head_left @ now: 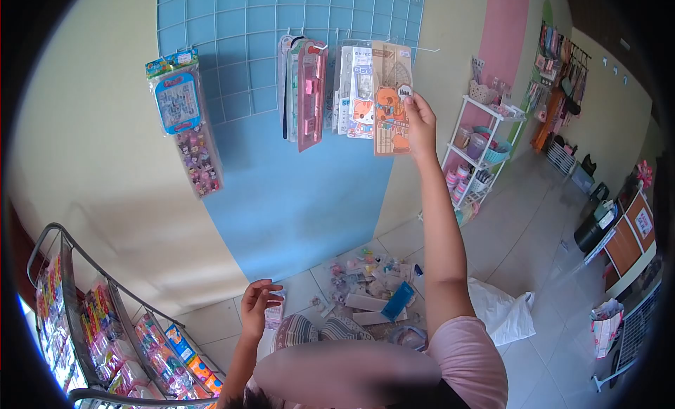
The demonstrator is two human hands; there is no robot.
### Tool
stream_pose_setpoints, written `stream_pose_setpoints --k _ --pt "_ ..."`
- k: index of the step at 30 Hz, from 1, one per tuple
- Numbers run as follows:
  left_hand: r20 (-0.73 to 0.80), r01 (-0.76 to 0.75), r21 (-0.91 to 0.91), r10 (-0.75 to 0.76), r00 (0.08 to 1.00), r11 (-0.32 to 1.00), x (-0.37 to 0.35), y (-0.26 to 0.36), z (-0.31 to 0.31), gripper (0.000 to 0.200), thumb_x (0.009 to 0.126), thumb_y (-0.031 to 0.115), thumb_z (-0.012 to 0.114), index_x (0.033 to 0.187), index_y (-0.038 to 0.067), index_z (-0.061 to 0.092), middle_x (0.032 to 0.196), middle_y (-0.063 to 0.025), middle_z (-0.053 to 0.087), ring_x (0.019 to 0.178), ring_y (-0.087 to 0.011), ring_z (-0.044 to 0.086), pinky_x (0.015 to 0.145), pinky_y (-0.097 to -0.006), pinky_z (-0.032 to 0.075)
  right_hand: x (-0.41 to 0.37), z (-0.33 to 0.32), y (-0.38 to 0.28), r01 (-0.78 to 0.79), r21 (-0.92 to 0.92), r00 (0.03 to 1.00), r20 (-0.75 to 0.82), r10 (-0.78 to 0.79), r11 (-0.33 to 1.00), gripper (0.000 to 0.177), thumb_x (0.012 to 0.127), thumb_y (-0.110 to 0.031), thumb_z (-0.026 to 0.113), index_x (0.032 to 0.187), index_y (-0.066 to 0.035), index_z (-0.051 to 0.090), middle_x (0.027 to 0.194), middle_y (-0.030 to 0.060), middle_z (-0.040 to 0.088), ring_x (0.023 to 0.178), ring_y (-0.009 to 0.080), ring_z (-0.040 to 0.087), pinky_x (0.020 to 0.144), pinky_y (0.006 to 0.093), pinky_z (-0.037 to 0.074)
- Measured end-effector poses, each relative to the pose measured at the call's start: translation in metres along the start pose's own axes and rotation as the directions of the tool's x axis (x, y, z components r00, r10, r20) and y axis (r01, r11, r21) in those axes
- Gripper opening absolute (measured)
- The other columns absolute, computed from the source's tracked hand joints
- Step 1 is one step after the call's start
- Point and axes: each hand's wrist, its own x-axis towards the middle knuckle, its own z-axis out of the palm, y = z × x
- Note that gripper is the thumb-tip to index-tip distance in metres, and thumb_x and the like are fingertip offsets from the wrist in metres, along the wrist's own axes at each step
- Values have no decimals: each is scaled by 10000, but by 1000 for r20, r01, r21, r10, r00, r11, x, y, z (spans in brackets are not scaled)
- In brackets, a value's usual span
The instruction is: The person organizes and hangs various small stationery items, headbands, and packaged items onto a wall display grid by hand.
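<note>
My right hand (421, 125) is raised at the wall grid (239, 78), its fingers closed on the right edge of an orange-brown cartoon package (391, 131). That package hangs in front of white and blue cartoon packages (361, 92) on a hook. Left of them hang a pink package (310, 103) and some darker ones. Low at the centre-left, my left hand (259, 305) has its fingers bent and apart, with nothing seen between them. Just beside it lies a small pink and white package (275, 310).
Small goods and a blue box (399, 301) lie on the floor below, beside a white plastic bag (499, 310). A curved display rack (105, 272) stands at the lower left. At the right are a white shelf (485, 163) and a leaning wire grid (636, 331).
</note>
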Motion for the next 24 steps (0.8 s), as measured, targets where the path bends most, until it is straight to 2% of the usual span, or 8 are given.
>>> stream_pose_setpoints --k 7,10,19,22,24 --pt "3 15 -16 -15 1000 1000 1 -6 5 207 952 123 453 1134 44 510 1034 -124 639 817 -168 636 719 -287 502 0 1 6 -3 -13 1000 5 3 1000 332 959 -167 514 1209 51 533 1034 50 618 919 84 558 831 220 433" --pt "9 26 -19 -25 1000 999 1 -7 8 205 952 121 451 1132 42 509 1030 -125 639 817 -170 637 718 -288 502 -4 3 1 -37 56 999 31 36 998 324 958 -160 514 1202 51 540 1031 49 618 920 81 556 826 215 431" --pt "13 23 -31 -22 1000 999 0 -11 12 210 948 121 461 1135 41 515 1032 -144 630 829 -190 639 723 -306 528 -1 2 13 -79 31 995 64 77 996 322 950 -178 535 1176 52 542 1014 46 620 904 81 562 817 217 436" --pt "15 32 -29 -32 999 999 -2 -14 12 213 949 131 465 1135 38 509 1035 -144 629 835 -191 635 723 -307 520 8 -1 41 -16 -84 998 56 21 996 336 937 -202 560 1168 42 543 989 50 625 875 82 565 770 226 451" --pt "14 43 -18 -43 999 999 0 -17 10 214 951 131 458 1136 32 500 1041 -141 628 828 -192 635 724 -304 506 3 -6 52 -120 -156 991 44 129 980 350 930 -244 569 1181 -1 548 991 48 629 865 100 584 758 241 466"
